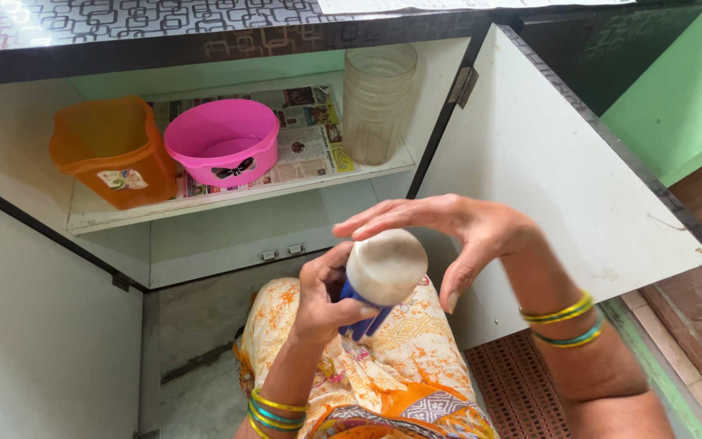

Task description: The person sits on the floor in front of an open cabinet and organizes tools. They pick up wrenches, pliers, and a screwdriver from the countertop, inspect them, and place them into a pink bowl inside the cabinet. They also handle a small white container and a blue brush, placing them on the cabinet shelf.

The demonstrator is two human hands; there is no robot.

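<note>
My left hand grips a blue-bodied container low in the middle of the head view, over my orange patterned lap. Its round, pale top faces the camera. My right hand hovers over that top with fingers spread, fingertips resting on or just above its upper edge; whether it grips is unclear. Both wrists wear yellow and blue-green bangles.
An open cupboard stands ahead with its white door swung out to the right. On its newspaper-lined shelf stand an orange bin, a pink tub and a clear ribbed jar. A dark patterned counter lies above.
</note>
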